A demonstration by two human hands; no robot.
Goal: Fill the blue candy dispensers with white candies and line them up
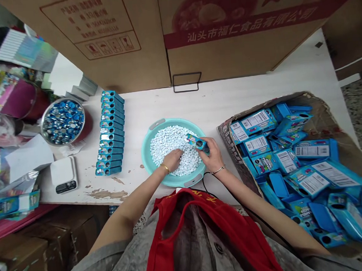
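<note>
A teal basin (155, 127) on the white table holds a heap of small white tablets (169, 142). My left hand (172, 159) rests in the heap with its fingers curled down among the tablets. My right hand (211, 152) is closed round a small blue box (196, 142), held tilted over the basin's right side. What my left fingers hold, if anything, is hidden in the tablets.
A stacked row of blue boxes (110, 134) lies left of the basin. Beyond it stand a metal bowl of blue caps (62, 121) and a small white scale (64, 174). A cardboard tray heaped with several blue boxes (297, 160) fills the right. Large cartons (149, 34) stand behind.
</note>
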